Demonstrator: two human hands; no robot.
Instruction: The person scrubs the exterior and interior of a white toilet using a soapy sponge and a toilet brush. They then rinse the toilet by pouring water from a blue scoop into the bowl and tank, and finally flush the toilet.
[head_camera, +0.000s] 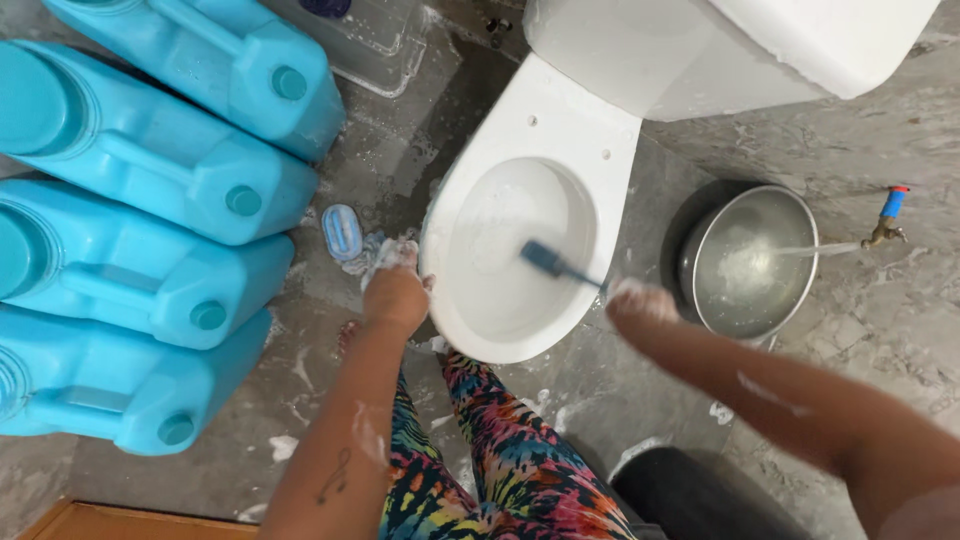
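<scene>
A white toilet bowl (520, 120) without a seat stands in the middle, its inside wet and soapy. My right hand (642, 302), covered in foam, grips a blue brush (550, 262) whose head is inside the bowl. My left hand (396, 290) rests on the bowl's left rim, closed on a soapy cloth or sponge (385, 250).
Several large blue plastic jerrycans (150, 200) lie stacked at the left. A small blue-and-white scrubber (342, 232) lies on the wet grey floor. A metal basin (750, 262) at the right catches water from a brass tap (885, 225). A dark bucket (690, 490) stands near my legs.
</scene>
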